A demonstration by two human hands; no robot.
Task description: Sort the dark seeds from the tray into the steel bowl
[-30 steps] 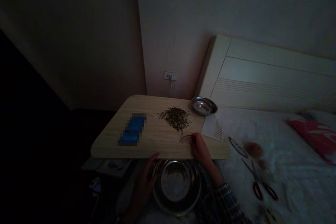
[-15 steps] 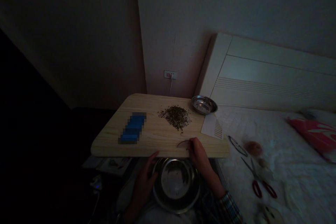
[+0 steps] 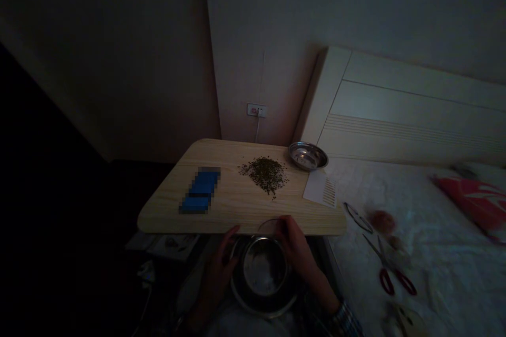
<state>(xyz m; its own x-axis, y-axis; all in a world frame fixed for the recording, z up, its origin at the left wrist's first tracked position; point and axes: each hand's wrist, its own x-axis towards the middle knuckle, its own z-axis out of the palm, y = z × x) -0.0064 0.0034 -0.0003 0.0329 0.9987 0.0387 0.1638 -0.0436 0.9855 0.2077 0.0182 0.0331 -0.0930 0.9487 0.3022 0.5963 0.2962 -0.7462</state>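
My right hand (image 3: 291, 239) is at the table's front edge, its fingers pinched on a thin, dark, curved strand (image 3: 268, 221) whose exact kind I cannot make out. Below it, a shiny metal bowl (image 3: 265, 268) sits within a wider metal basin (image 3: 272, 311) in front of me. Left of these, my left hand (image 3: 217, 263) has its thumb and fingers apart by the basin's rim; whether it touches the rim is too dark to tell. Beyond both hands, a loose pile of small dark seed-like bits (image 3: 265, 174) is spread on the wooden table (image 3: 237, 216).
A blurred-out blue rectangle (image 3: 201, 189) lies on the table's left. At its right are a steel bowl (image 3: 308, 156) and a white wide-toothed comb (image 3: 316, 187). Red-handled scissors (image 3: 389, 268) and small snips (image 3: 358, 217) lie on the bed. A wall socket (image 3: 256, 110) is behind.
My right hand has come down and slightly left with the strand, from over the tabletop to its front edge above the bowl. My left hand has barely moved.
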